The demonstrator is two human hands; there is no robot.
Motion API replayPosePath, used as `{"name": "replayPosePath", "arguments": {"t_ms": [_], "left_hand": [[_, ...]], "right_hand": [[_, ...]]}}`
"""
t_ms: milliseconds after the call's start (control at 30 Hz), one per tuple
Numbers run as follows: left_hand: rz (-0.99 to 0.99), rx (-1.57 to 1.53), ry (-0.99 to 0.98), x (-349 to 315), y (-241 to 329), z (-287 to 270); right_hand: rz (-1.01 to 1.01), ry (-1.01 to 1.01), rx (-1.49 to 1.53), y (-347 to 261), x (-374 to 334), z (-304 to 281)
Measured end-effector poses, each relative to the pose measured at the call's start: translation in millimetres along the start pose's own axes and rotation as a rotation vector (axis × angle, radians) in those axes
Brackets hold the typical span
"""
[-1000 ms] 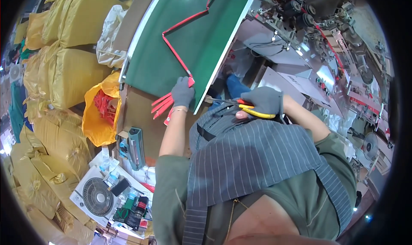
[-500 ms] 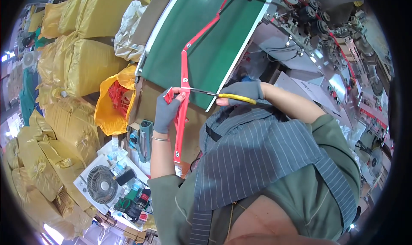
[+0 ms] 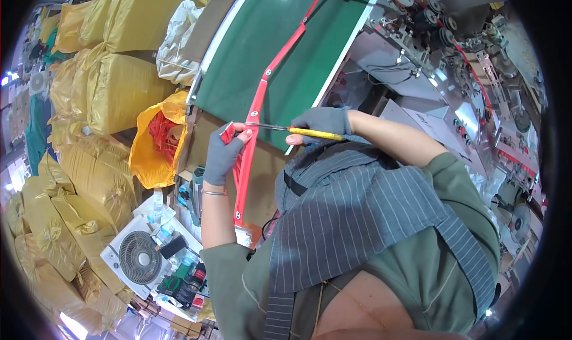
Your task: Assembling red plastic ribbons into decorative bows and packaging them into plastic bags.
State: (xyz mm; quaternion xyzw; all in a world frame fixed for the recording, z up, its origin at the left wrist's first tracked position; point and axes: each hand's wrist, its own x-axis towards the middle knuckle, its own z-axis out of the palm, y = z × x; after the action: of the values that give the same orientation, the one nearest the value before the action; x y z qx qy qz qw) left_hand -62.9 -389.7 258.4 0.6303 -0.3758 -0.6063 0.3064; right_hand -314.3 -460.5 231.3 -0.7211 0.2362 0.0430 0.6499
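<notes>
A red ribbon (image 3: 258, 96) with small white-and-dark printed marks runs down from the far end of the green belt and hangs past its near edge. My left hand (image 3: 224, 152), in a grey fingerless glove, pinches the ribbon between thumb and fingers, with more red pieces bunched in the palm. My right hand (image 3: 322, 125), also gloved, grips yellow-handled scissors (image 3: 316, 133). Their dark blades point left and lie across the ribbon beside my left fingertips. Whether the blades are parted is too small to tell.
The green conveyor belt (image 3: 232, 54) has white side rails. Left of it stands an orange-yellow bag (image 3: 143, 139) of red pieces, with several stacked yellow sacks (image 3: 128, 90) behind. A white fan (image 3: 138, 253) sits lower left. Machinery with rollers (image 3: 429, 18) is at right.
Both hands and the scissors have moved a little to the left. The ribbon's marks on the belt have shifted toward me, and its hanging part has swung left.
</notes>
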Motion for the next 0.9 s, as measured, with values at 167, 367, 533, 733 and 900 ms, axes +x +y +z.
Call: {"name": "replayPosePath", "arguments": {"t_ms": [167,367,533,733,900], "left_hand": [[-0.028,0.014,0.008,-1.9,-3.1,-6.8],[0.030,-0.003,0.248,13.8,-125.4,-63.3],[-0.070,0.877,0.838,39.4,-229.2,-68.4],[0.050,0.581,0.619,137.7,-121.3,47.6],[-0.087,0.768,0.597,192.5,-122.6,51.5]], "right_hand": [[0.218,-0.027,-0.143,-13.7,-1.0,-7.5],[0.257,0.054,-0.254,20.5,-29.5,-0.6],[0.309,0.071,-0.126,37.3,-59.2,1.2],[0.310,0.211,-0.081,52.4,-77.9,6.0],[0.407,0.174,-0.069,23.7,-87.4,3.8]]}}
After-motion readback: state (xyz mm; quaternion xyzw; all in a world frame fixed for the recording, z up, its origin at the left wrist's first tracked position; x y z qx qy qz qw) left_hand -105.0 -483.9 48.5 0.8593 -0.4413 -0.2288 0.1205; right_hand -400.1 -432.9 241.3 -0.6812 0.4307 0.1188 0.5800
